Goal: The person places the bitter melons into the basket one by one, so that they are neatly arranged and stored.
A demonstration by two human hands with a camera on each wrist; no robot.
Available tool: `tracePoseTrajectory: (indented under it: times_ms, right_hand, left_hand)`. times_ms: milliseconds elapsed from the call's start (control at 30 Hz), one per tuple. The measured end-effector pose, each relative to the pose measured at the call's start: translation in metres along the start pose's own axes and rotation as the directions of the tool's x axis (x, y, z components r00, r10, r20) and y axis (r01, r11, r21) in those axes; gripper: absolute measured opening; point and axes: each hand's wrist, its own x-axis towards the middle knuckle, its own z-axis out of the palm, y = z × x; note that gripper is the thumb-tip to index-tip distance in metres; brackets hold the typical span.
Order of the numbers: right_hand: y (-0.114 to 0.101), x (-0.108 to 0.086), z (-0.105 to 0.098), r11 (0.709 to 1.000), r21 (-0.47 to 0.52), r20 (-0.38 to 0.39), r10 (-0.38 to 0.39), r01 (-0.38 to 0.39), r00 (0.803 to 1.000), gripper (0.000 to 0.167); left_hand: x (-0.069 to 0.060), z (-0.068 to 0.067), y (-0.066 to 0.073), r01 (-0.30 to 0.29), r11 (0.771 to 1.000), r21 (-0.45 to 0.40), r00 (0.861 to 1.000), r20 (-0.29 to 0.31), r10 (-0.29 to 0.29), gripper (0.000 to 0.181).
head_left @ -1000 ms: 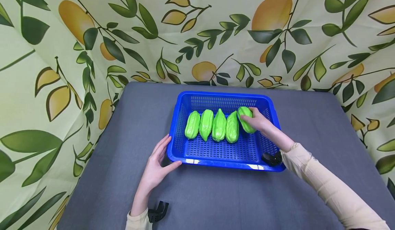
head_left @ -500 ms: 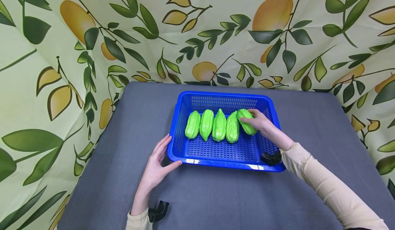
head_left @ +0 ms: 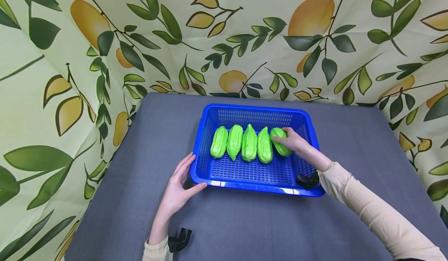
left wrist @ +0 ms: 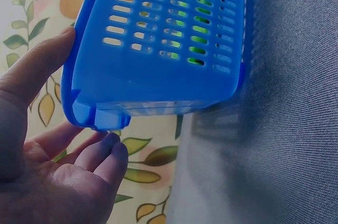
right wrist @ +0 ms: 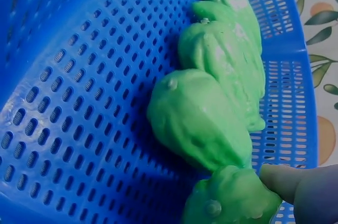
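My right hand [head_left: 293, 139] holds the rightmost green ribbed gourd [head_left: 280, 142] in the blue basket, thumb on its near left side. In the right wrist view only the thumb [right wrist: 288, 184] shows against this gourd [right wrist: 232, 197]; the fingers are hidden. To its left several more green gourds stand side by side, the closest being a gourd [head_left: 265, 146] with a pointed tip. At the front left corner of the blue basket [head_left: 241, 186], my left hand [head_left: 176, 191] touches the rim with thumb and fingertips spread. In the left wrist view its thumb [left wrist: 45, 63] rests on the rim.
A grey cloth-covered table [head_left: 245, 226] lies under the basket. Leaf-and-fruit patterned fabric [head_left: 245, 39] hangs behind the table and along its sides. Black wrist straps [head_left: 179, 240] sit on both forearms. The basket's walls are perforated.
The rightmost gourd has gone down and slightly toward me with my right hand, into line beside the others. My left hand stays at the basket corner.
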Motion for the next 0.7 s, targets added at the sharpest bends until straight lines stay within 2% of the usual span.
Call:
tracePoseTrajectory:
  times_ms: [233, 333, 433, 500, 567, 633, 700]
  right_hand:
    - [0.004, 0.002, 0.001, 1.0, -0.002, 0.032, -0.028, 0.028, 0.999, 0.069]
    - [0.01, 0.009, 0.003, 1.0, -0.015, 0.037, -0.026, 0.026, 0.999, 0.072]
    - [0.036, 0.035, 0.004, 0.999, -0.025, 0.046, -0.027, 0.028, 0.999, 0.079]
    - [0.069, 0.065, 0.007, 0.992, -0.049, 0.014, -0.116, 0.117, 0.993, 0.08]
    - [0.083, 0.077, 0.009, 0.988, -0.08, 0.013, -0.134, 0.134, 0.991, 0.081]
    - [0.081, 0.074, 0.012, 0.986, -0.094, 0.002, -0.139, 0.138, 0.99, 0.077]
    - [0.062, 0.055, 0.013, 0.99, -0.091, 0.009, -0.106, 0.106, 0.994, 0.073]
  left_hand:
    - [0.0, 0.0, 0.001, 0.005, 1.0, 0.001, 1.0, 0.001, -0.005, 0.082]
    - [0.0, 0.0, 0.002, 0.005, 1.0, 0.005, 1.0, -0.001, -0.005, 0.081]
    - [0.0, 0.0, 0.002, 0.003, 1.0, 0.007, 1.0, -0.003, -0.003, 0.081]
    - [0.0, 0.0, 0.002, 0.003, 1.0, 0.007, 1.0, -0.004, -0.003, 0.082]
    - [0.0, 0.0, 0.002, 0.003, 1.0, 0.007, 1.0, -0.003, -0.003, 0.081]
    - [0.0, 0.0, 0.002, 0.003, 1.0, 0.005, 1.0, -0.002, -0.003, 0.082]
    - [0.0, 0.0, 0.002, 0.005, 1.0, 0.005, 1.0, 0.001, -0.005, 0.082]
